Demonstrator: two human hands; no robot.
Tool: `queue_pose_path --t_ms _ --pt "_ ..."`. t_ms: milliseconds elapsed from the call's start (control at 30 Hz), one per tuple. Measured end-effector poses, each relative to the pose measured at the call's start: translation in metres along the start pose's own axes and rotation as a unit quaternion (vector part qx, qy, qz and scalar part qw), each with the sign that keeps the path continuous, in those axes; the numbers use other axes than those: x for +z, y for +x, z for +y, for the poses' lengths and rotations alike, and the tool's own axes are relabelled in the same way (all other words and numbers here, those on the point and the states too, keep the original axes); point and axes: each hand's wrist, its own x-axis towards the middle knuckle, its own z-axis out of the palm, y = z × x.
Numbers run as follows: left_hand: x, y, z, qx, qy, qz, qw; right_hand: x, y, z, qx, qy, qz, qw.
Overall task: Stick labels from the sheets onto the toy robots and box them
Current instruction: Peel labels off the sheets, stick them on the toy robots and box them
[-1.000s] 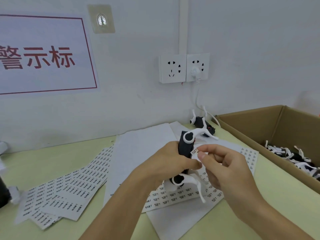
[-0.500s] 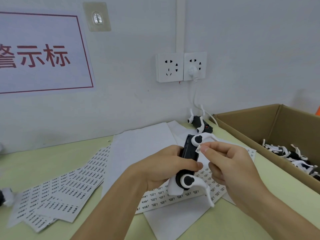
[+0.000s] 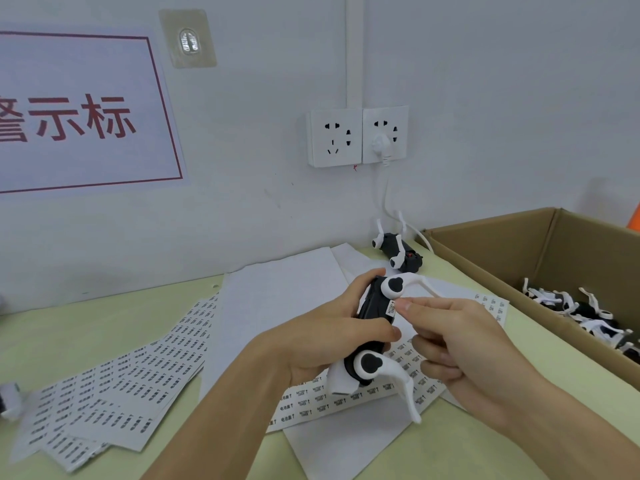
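My left hand [image 3: 325, 332] grips a black-and-white toy robot [image 3: 372, 336] by its dark body, above the table's middle, its white legs sticking out right. My right hand [image 3: 460, 344] pinches a small white label [image 3: 391, 309] between thumb and forefinger, pressed against the robot's black side. Beneath my hands lies a label sheet [image 3: 349, 400] with rows of printed stickers. Another toy robot [image 3: 398, 252] lies on its back near the wall. A cardboard box [image 3: 491, 251] at the right holds several toy robots [image 3: 581, 315].
A fan of label sheets [image 3: 104, 393] spreads over the left of the green table [image 3: 69, 327]. Blank white backing sheets [image 3: 284, 289] lie behind my hands. A wall socket [image 3: 358, 136] has a white cable hanging by the box. Part of another toy [image 3: 8, 398] shows at the left edge.
My left hand has tilted the robot and brought it lower. My right hand has carried the label from beside the robot onto its black side.
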Motion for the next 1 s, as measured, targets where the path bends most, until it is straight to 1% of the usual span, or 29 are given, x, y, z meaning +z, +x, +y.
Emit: queue_pose_path --t_ms 100,433,1000 --pt "-0.0004 0.0009 -0.0001 -0.003 -0.007 -0.007 1.0 0.0004 -0.0003 0.0 -0.003 -0.003 0.0 1.0" --pt "-0.0019 -0.0001 0.0007 -0.005 0.029 -0.009 1.0 0.0033 -0.0027 0.0012 -0.009 0.003 0.016 1.0" --pt "-0.0007 -0.0045 0.0071 0.005 -0.004 0.0 1.0 0.0071 -0.0057 0.0027 -0.031 -0.047 0.053 0.997"
